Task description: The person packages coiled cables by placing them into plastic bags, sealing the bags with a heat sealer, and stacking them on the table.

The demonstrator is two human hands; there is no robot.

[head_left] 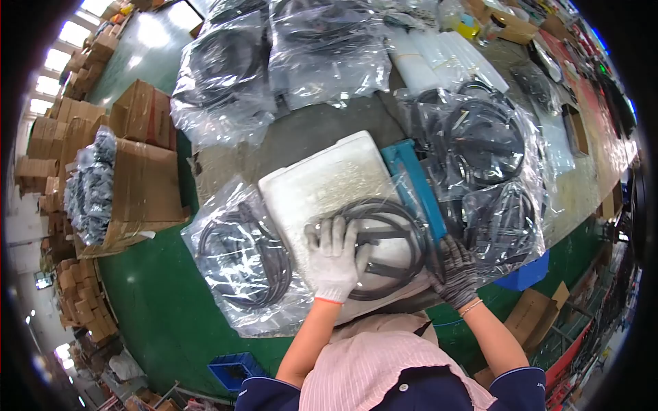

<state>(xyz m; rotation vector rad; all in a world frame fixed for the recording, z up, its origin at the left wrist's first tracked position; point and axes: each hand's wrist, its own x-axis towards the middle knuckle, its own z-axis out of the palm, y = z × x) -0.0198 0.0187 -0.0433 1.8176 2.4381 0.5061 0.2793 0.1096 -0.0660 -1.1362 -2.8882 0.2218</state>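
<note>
A coil of black cable (417,240) with dark flat parts inside its loop lies on a white foam-like block (329,175). My left hand (332,257), in a white knit glove, rests flat on the coil's left side, fingers stretched out. A long teal bar-shaped device, which looks like a bag sealer (415,181), stands along the block's right edge. My right hand (454,274), in a dark striped glove, is closed around the dark handle at the device's near end; its grip is partly hidden. Left of the block lies a bagged cable coil (243,260).
Bagged cable coils (483,140) are piled right of the device, and more bags (329,51) lie at the back. Flat clear bags (445,61) sit back right. An open carton (147,185) stands left of the table; a blue crate (236,370) is on the floor.
</note>
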